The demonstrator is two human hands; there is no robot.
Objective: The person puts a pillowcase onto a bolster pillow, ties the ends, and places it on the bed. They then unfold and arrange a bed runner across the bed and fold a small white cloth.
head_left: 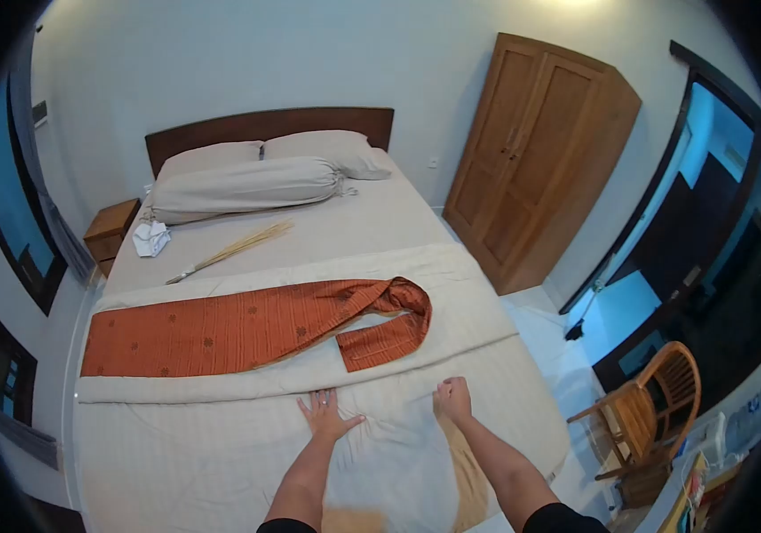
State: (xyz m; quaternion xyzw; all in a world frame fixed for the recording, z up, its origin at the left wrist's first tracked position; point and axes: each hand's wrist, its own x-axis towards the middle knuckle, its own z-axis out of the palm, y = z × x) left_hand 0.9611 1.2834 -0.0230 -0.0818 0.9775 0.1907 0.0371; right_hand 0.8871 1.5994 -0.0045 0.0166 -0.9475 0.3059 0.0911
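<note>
My left hand (325, 417) presses flat on the cream bed cover (176, 444), fingers spread, a ring on one finger. To its right, my right hand (454, 399) is closed in a fist, gripping the pale cover where the cloth is creased and drawn up. A tan strip (465, 471) shows below that fist. Ahead of both hands, an orange patterned bed runner (194, 333) lies across the folded-back layer, its right end twisted and doubled over.
A bundled stick broom (234, 252) and a crumpled white cloth (151, 239) lie on the bed. Behind them are a bolster (247, 188) and pillows (318, 149). A nightstand (112, 226) stands left; a wardrobe (531, 151) and a wooden chair (651, 413) stand right.
</note>
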